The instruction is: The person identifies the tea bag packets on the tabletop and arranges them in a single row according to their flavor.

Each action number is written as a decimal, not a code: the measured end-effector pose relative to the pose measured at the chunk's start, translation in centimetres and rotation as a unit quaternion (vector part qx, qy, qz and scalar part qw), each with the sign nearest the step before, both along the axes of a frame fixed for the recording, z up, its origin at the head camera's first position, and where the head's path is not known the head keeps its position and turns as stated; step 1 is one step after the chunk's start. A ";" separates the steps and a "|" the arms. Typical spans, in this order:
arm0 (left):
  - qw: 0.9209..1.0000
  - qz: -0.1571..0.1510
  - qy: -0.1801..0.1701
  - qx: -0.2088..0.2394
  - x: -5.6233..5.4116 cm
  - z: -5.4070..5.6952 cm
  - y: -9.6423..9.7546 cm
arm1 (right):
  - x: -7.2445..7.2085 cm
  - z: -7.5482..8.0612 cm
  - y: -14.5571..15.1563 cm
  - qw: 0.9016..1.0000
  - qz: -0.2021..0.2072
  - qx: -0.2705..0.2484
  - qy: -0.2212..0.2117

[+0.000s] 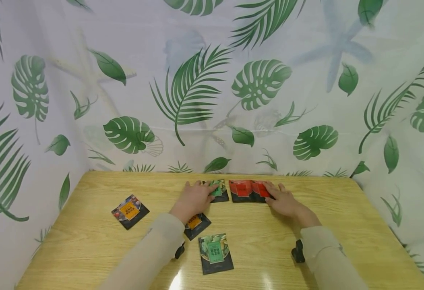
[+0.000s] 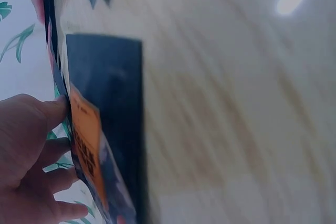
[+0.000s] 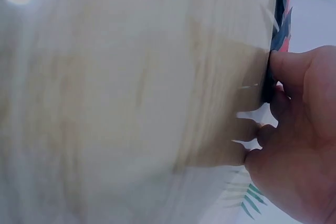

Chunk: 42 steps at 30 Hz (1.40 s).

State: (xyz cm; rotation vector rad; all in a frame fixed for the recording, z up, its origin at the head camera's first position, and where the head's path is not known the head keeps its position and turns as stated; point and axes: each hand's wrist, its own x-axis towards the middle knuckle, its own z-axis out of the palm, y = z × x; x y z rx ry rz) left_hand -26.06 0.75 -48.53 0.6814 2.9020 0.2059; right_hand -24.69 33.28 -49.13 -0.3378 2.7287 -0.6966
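My left hand (image 1: 194, 200) rests on a flat packet with a green label (image 1: 220, 193) near the table's back edge, its fingers spread over the packet's left part. Beneath that wrist lies an orange-label packet (image 1: 198, 226), partly covered by the arm; it looms large in the left wrist view, where the thumb (image 2: 55, 111) touches a packet's edge. To the right, two red packets (image 1: 240, 191) sit side by side, overlapping slightly. My right hand (image 1: 284, 201) touches the right end of the red pair with thumb and fingertips, fingers extended.
Another orange-label packet (image 1: 130, 211) lies turned at an angle on the left. A second green-label packet (image 1: 216, 254) lies nearer the front, between the forearms. The wooden table (image 1: 269, 249) meets a leaf-patterned cloth (image 1: 212, 153) at the back and sides.
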 end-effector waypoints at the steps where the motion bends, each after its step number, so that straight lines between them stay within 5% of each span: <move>1: 1.000 0.000 0.001 -0.001 0.1 0.0 0.2 | 0.0 0.1 0.0 1.000 0.000 0.003 -0.003; 31: 0.999 -0.027 0.003 0.016 0.1 0.0 1.0 | 0.2 0.2 -0.3 1.000 -0.018 -0.020 -0.010; 42: 0.994 -0.099 0.014 0.045 2.2 0.7 -2.0 | 0.4 0.4 -0.3 0.999 -0.018 -0.029 -0.013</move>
